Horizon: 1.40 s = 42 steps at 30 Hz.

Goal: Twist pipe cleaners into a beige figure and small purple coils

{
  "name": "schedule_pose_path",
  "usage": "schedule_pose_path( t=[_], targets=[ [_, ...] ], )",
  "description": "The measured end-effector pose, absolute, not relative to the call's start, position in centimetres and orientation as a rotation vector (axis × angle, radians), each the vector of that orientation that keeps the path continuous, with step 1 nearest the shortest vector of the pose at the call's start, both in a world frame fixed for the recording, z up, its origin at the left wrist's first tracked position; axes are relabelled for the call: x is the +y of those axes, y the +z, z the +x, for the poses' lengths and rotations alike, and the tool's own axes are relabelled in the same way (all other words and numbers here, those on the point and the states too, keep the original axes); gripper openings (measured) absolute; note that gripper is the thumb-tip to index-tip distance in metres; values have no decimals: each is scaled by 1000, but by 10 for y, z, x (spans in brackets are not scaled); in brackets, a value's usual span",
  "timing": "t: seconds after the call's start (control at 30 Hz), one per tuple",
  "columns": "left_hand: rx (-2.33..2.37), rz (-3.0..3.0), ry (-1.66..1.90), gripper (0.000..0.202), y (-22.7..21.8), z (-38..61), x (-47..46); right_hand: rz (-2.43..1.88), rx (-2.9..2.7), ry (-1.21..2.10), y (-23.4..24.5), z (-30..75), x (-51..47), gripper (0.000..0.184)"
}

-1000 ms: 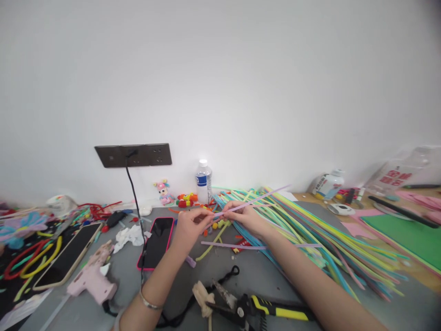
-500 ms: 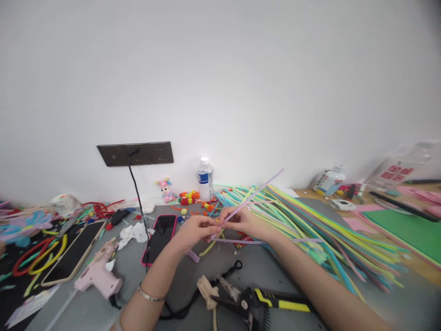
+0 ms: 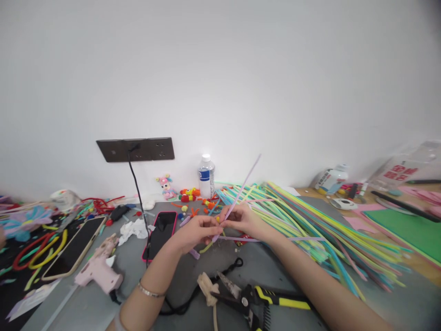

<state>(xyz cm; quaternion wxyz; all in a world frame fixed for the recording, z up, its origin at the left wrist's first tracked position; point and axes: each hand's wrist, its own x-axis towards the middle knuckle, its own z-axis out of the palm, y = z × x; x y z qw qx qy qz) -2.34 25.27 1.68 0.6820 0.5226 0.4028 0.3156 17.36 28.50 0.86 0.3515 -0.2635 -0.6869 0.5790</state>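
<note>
A lilac pipe cleaner (image 3: 245, 183) is pinched between my two hands at the middle of the table. My left hand (image 3: 200, 231) has thumb and fingers pressed together on its lower part. My right hand (image 3: 245, 221) grips it close by, fingertips almost touching those of the left. The free length slants up and to the right, above the right hand. Another lilac stretch (image 3: 303, 239) runs sideways under the right wrist; whether it is the same piece I cannot tell. Below the hands lie yellow-and-black cutters (image 3: 245, 301) beside a beige tied bundle (image 3: 207, 288).
A heap of coloured pipe cleaners (image 3: 310, 220) spreads to the right. On the left are a pink glue gun (image 3: 99, 271), a pink-cased phone (image 3: 163, 232), a beige-cased phone (image 3: 74, 248) and crumpled tissue (image 3: 134, 230). A bottle (image 3: 206, 177) stands by the wall; a black cord (image 3: 137, 191) hangs from the socket.
The lilac pipe cleaner's free end has swung left and stands steeper. Both hands keep their pinch in nearly the same place.
</note>
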Motion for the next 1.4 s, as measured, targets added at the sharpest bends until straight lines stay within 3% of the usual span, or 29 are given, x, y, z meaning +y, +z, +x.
schedule_pose_path(
  t=[0.5,0.83,1.2,1.4],
  targets=[
    [853,871,972,35,12,-24,257,-585,-1851,1166,9,171,285,28],
    [826,741,1045,36,4,-22,262,-557,-1992,993,10,170,282,40],
    [848,767,952,24,10,-24,261,-722,-1929,987,10,176,286,23],
    [892,814,881,39,11,-25,260,-715,-1847,982,10,180,291,24]
  ],
)
